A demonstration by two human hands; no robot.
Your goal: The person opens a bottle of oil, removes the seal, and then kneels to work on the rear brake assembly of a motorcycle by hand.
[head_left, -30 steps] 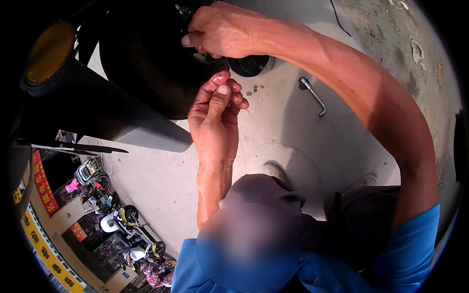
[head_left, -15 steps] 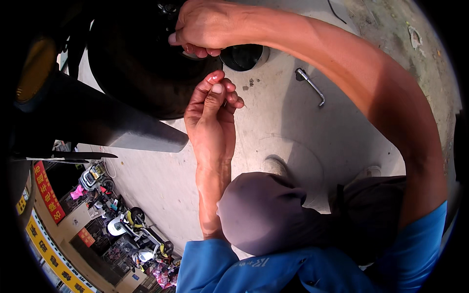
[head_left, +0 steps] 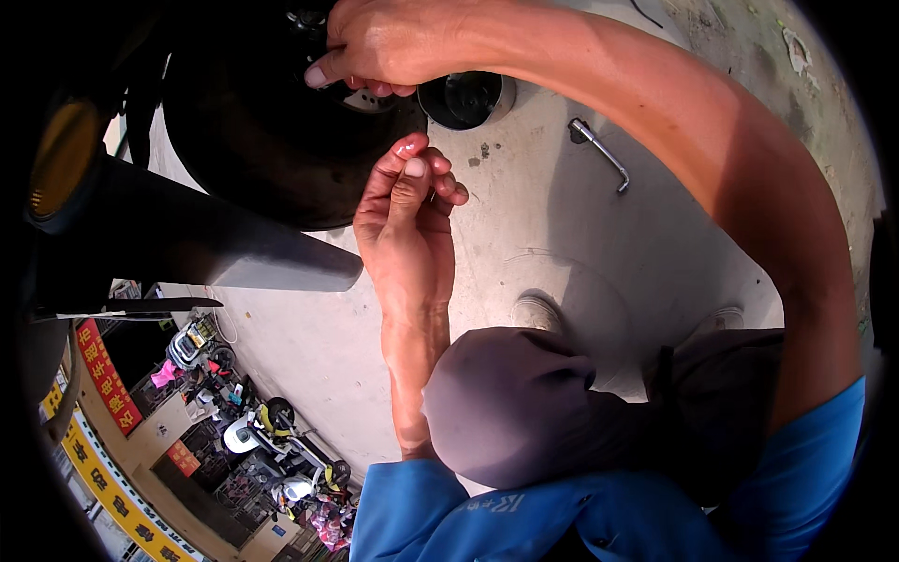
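At the top, my right hand point(head_left: 389, 45) reaches over the hub area of a black wheel point(head_left: 272, 140). Its thumb points left and its other fingers curl underneath, so whatever they grip, if anything, is hidden. Just below those fingers shows a metal disc with holes point(head_left: 370, 101). Lower down, my left hand point(head_left: 408, 201) is palm up beside the tyre's right edge, fingers curled in and thumb pressed against them. Nothing shows in it, and its fingertips look wet and reddish.
A round container with dark contents point(head_left: 465, 98) stands right of the wheel. An L-shaped metal wrench point(head_left: 601, 155) lies on the concrete floor point(head_left: 562, 248). A dark tapered tube point(head_left: 262, 248) juts in from the left. Parked scooters point(head_left: 272, 440) line a shopfront at lower left.
My right hand has shifted slightly left and up, its thumb reaching farther out. More of the holed disc shows below it. My left hand keeps its curled pose.
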